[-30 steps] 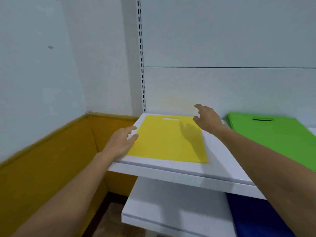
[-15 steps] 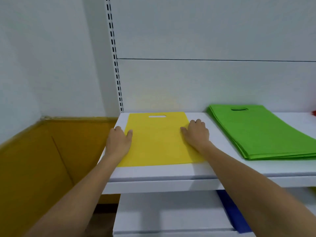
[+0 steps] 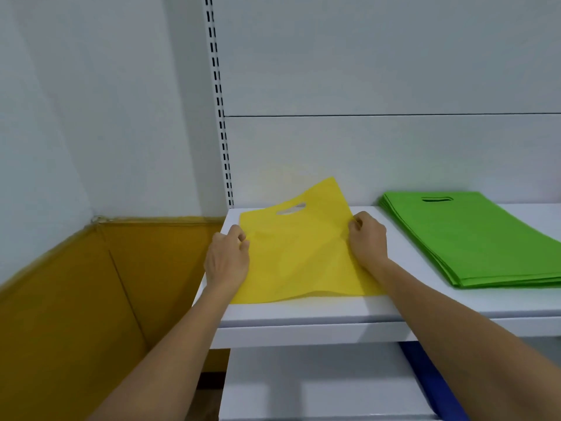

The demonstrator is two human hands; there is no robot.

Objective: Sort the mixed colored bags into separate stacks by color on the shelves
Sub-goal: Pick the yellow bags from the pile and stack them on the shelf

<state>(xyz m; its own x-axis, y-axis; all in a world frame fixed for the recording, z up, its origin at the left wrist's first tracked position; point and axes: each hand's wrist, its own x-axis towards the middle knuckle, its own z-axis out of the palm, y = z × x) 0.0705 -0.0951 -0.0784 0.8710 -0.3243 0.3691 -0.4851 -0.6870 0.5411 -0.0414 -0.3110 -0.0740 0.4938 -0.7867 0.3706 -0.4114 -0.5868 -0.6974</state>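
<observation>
While partly aloft, yellow bag (image 3: 299,256) between left hand (image 3: 226,262) and right hand (image 3: 367,238).

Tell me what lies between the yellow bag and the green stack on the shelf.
Bare white shelf and the right hand gripping the yellow bag's right edge, clear of the green stack; the head view shows it.
</observation>
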